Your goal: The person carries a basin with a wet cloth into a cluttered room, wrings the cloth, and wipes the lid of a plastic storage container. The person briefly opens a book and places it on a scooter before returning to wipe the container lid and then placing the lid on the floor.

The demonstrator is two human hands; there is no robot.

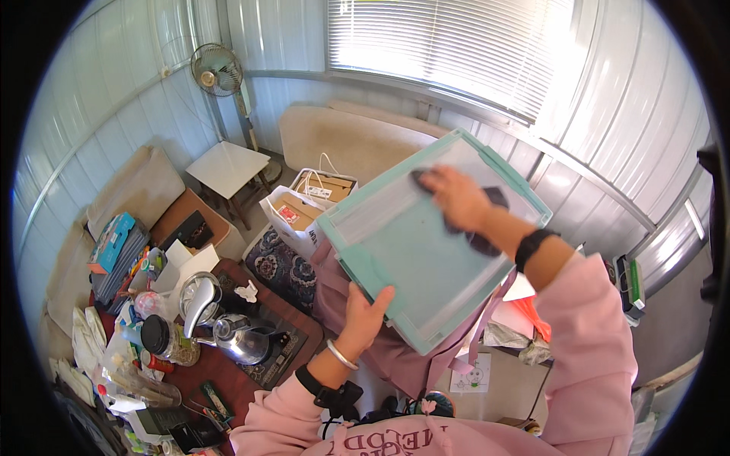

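A translucent plastic storage box with a pale green frame (425, 273) is tilted in front of me, above a dusty-pink fabric bag (342, 290). My left hand (365, 319) grips the box at its near-left edge, thumb on the green latch part. On the clear panel lies my right hand (459, 196), holding a dark cloth (485, 242) against it; the hand is blurred and part of the cloth hangs below the palm.
At left, a dark red table (217, 370) holds a steel kettle (242, 339), a lidded jar (162, 336) and other items. Paper bags with cardboard boxes (293, 211), a white-topped stool (227, 165) and a standing fan (217, 71) are beyond. A drawing (470, 373) lies below.
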